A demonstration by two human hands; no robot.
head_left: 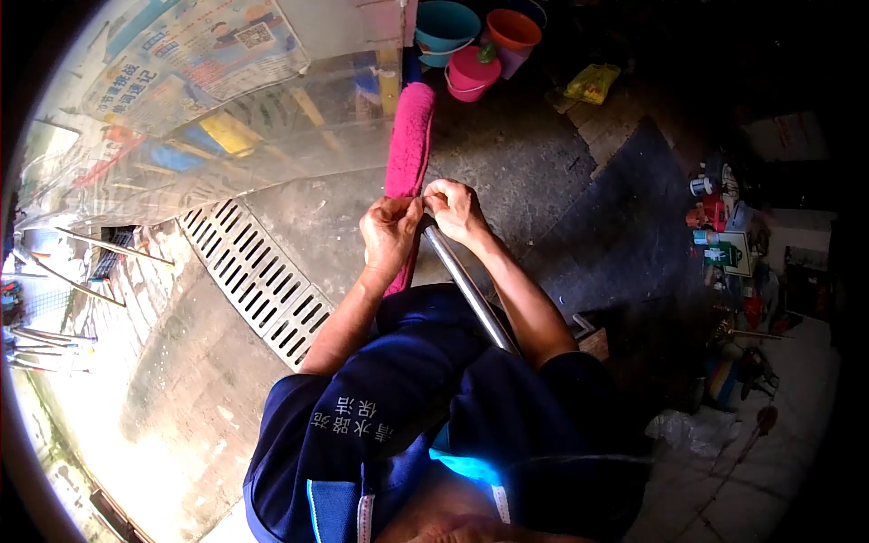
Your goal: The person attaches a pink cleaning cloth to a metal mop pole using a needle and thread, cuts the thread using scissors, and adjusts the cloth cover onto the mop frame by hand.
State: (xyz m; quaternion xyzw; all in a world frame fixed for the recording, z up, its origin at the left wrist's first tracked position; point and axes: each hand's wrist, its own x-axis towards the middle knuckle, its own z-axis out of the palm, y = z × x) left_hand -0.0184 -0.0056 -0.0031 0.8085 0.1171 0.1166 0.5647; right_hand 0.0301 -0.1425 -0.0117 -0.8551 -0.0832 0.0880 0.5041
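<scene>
A long, fluffy pink roller-like head [410,145] extends away from my body, with its lower end reaching down beside my left wrist. A metal pole [466,288] runs from between my hands down to my lap. My left hand [391,237] is closed at the pink head's near side, thumb and fingers pinched together. My right hand [455,210] is closed too, its fingertips meeting the left ones just above the pole's top end. What the fingertips pinch is too small to make out.
Teal [446,32], orange [513,32] and pink [472,74] buckets stand beyond the pink head. A yellow bag [593,83] lies on the floor. A slotted drain grate [244,262] crosses the floor at left, below a clear plastic curtain [262,136]. Assorted items [721,253] line the right.
</scene>
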